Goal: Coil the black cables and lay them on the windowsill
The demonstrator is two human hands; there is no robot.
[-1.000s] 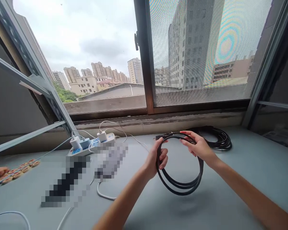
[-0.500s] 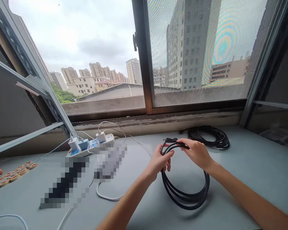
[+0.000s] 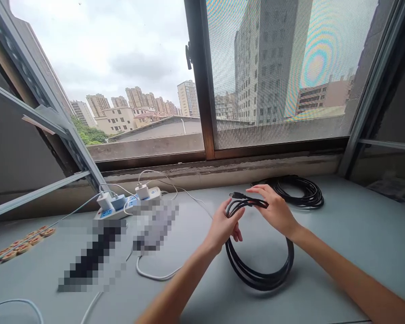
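Note:
A looped black cable (image 3: pixel 259 284) hangs from my two hands, its lower loops just over or on the grey tabletop. My left hand (image 3: pixel 222 225) is closed around the upper left of the loops, thumb on top. At the upper right, my right hand (image 3: pixel 275 209) holds the strands, with its index finger lifted towards the left. Between the hands the cable's black connector end (image 3: pixel 238 195) sticks out to the left above the strands. Behind my right hand lies a second coiled black cable (image 3: pixel 300 204), touched by neither hand as far as I can see.
On the grey table (image 3: pixel 351 252), a white power strip (image 3: pixel 153 195) with chargers plugged in stands by the window wall. Pale cords (image 3: pixel 155 277) run across the left side. Blurred-out items (image 3: pixel 91 256) and small round wooden-looking pieces (image 3: pixel 20 247) lie further left.
My right fingers have loosened and lifted from around the connector end, which now shows more plainly. The left hand keeps its hold. A skin-toned shape at the far left edge is gone.

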